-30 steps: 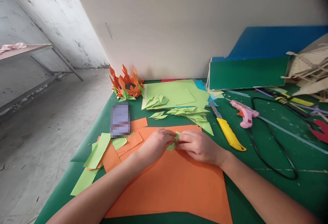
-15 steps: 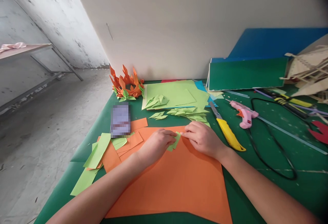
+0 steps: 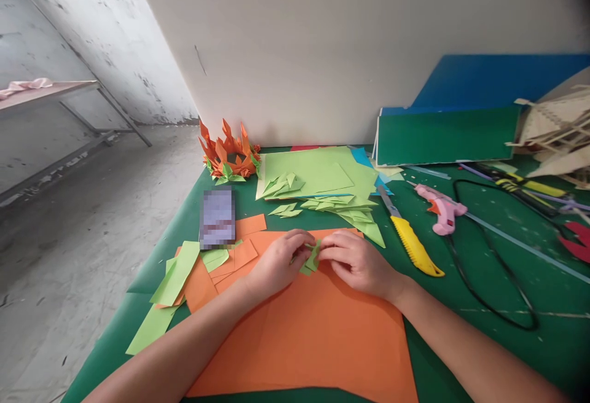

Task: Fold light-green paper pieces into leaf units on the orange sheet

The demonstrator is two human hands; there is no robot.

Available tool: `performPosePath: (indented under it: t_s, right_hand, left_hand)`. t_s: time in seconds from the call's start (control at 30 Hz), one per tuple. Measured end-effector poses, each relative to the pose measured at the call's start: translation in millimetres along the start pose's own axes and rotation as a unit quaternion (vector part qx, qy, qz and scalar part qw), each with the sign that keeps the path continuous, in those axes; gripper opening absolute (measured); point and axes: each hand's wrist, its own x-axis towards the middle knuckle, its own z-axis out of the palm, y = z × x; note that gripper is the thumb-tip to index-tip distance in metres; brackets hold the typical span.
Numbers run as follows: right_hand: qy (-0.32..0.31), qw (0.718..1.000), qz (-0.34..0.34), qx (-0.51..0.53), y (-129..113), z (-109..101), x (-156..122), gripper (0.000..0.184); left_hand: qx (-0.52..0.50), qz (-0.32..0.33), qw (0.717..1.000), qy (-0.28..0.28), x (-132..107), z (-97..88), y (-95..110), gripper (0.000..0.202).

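Observation:
Between my hands is a small piece of green paper point(image 3: 313, 260), partly hidden by fingers. My left hand point(image 3: 284, 262) pinches its left side, and my right hand point(image 3: 357, 262) has its fingertips closed on the right edge. Both hands rest over a large orange paper sheet point(image 3: 304, 341). Beyond them lie several folded green paper leaves point(image 3: 338, 205), with more on a green sheet point(image 3: 313, 160). Orange and green paper pieces point(image 3: 177, 271) overlap at the left.
An orange paper crown point(image 3: 229, 156) stands at the back left, behind a blurred-out rectangular object point(image 3: 217, 217). To the right lie a yellow-handled cutter point(image 3: 415, 244), a pink glue gun point(image 3: 445, 206) and its black cord point(image 3: 488, 311). Green board point(image 3: 447, 136) leans at the back.
My right hand has shifted slightly and its fingers have curled onto the green paper. The paper is now more bent and more covered by my fingers.

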Motion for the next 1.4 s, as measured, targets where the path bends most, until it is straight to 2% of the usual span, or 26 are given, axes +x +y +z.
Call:
performPosePath:
  t_s: [0.07, 0.17, 0.3, 0.43, 0.57, 0.73, 0.83, 0.97, 1.2, 1.4]
  right_hand:
    - [-0.005, 1.000, 0.023, 0.001, 0.2, -0.2, 0.4, 0.027]
    - [-0.026, 0.999, 0.039, -0.002, -1.4, 0.3, 0.8, 0.032]
    - [-0.049, 0.998, 0.036, -0.024, -2.9, 1.3, 0.6, 0.039]
    - [-0.045, 0.998, 0.030, -0.012, -3.7, 0.6, 0.1, 0.024]
    - [-0.024, 0.999, 0.022, -0.001, -3.0, -1.3, 0.4, 0.014]
    - [-0.006, 1.000, 0.003, -0.009, 0.3, -2.8, 0.1, 0.019]
    - [-0.004, 1.000, 0.008, -0.021, 1.7, -3.5, -0.8, 0.020]
    - [-0.007, 1.000, 0.006, -0.021, 2.8, -4.6, -1.3, 0.020]
    - [-0.021, 0.999, 0.026, 0.011, 0.2, -8.0, 1.9, 0.014]
    - [-0.028, 0.998, 0.053, 0.018, 0.0, -4.7, 2.8, 0.010]
  left_hand:
    - [-0.006, -0.042, 0.999, 0.025, -1.0, 0.7, -1.4, 0.017]
    - [-0.041, -0.089, 0.995, 0.023, -1.4, 0.9, -2.9, 0.017]
    - [-0.052, -0.094, 0.994, 0.014, -0.3, -0.1, -3.0, 0.015]
    - [-0.046, -0.100, 0.994, 0.001, 0.1, -2.1, 0.4, 0.015]
    - [-0.051, -0.081, 0.995, -0.005, -0.5, -3.5, 4.5, 0.016]
    - [-0.061, -0.054, 0.996, -0.043, -1.1, -2.2, 7.1, 0.014]
    - [0.006, -0.020, 0.999, -0.036, -1.4, -0.4, 7.9, 0.014]
    - [0.028, 0.005, 0.999, -0.036, -1.9, 2.5, 8.4, 0.018]
    - [0.048, -0.014, 0.999, 0.009, -1.7, 4.9, 7.7, 0.016]
    - [0.037, -0.003, 0.999, 0.012, -1.4, 4.7, 6.6, 0.018]
